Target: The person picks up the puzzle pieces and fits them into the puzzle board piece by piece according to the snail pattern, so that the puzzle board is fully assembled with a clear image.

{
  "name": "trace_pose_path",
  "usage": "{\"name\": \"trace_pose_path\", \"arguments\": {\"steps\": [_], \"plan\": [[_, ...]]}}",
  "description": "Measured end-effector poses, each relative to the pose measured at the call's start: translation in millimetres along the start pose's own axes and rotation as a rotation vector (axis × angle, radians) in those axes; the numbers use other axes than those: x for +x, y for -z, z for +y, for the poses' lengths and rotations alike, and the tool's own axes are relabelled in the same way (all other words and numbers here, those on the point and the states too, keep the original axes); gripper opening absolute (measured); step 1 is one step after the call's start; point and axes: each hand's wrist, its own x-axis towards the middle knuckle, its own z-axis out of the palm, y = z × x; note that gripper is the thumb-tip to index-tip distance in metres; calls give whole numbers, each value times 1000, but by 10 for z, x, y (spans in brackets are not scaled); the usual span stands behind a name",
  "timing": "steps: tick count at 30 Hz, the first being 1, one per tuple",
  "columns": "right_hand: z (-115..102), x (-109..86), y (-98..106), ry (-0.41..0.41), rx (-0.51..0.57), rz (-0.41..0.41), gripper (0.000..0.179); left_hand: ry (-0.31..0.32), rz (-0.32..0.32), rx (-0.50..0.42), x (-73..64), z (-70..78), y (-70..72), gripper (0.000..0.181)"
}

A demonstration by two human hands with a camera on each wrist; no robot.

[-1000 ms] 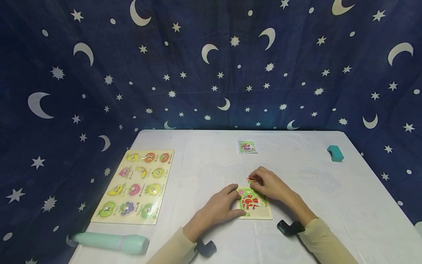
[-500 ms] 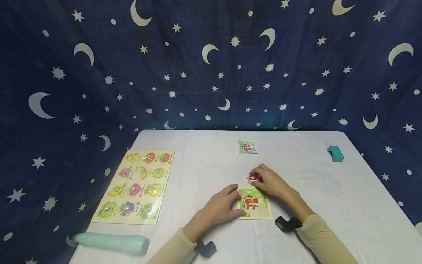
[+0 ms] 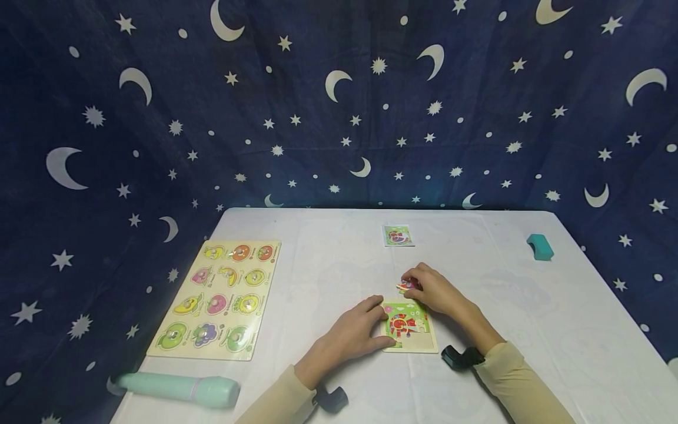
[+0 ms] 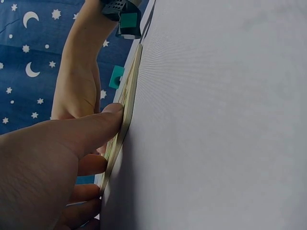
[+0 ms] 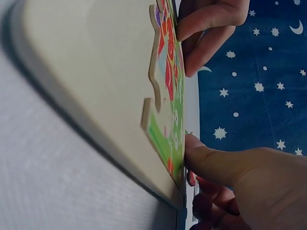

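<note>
A small wooden jigsaw board point(image 3: 422, 343) lies in front of me, its far part filled with green and red picture pieces point(image 5: 169, 72). Bare wood shows along its near side. My left hand point(image 3: 354, 331) rests at the board's left side, thumb extended onto the near left corner, as the left wrist view also shows with its thumb point(image 4: 98, 128). Just beyond the board's far edge, my right hand point(image 3: 436, 293) pinches a red, white and green puzzle piece point(image 3: 406, 286) between thumb and fingers. The fingers partly hide this piece; whether others lie under it I cannot tell.
Farther back lies a small picture card point(image 3: 398, 236). A fruit peg puzzle point(image 3: 214, 303) lies at the left, with a mint-green tube-shaped object point(image 3: 182, 390) nearer me. A teal arch-shaped block point(image 3: 539, 247) stands far right. A starry curtain point(image 3: 339, 135) hangs behind the table.
My right hand has shifted slightly away from the board and tilted the puzzle piece, so more of its printed face shows. The left hand and the board stay in place.
</note>
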Motion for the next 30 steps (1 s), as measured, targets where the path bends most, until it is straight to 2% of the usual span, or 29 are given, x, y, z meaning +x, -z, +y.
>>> {"name": "trace_pose_path", "arguments": {"steps": [11, 30], "plan": [[1, -13, -19, 58, 40, 55, 15, -8, 14, -7, -3, 0, -1, 45], [-73, -163, 75, 49, 83, 69, 13, -7, 19, 5, -6, 3, 5, 45]]}}
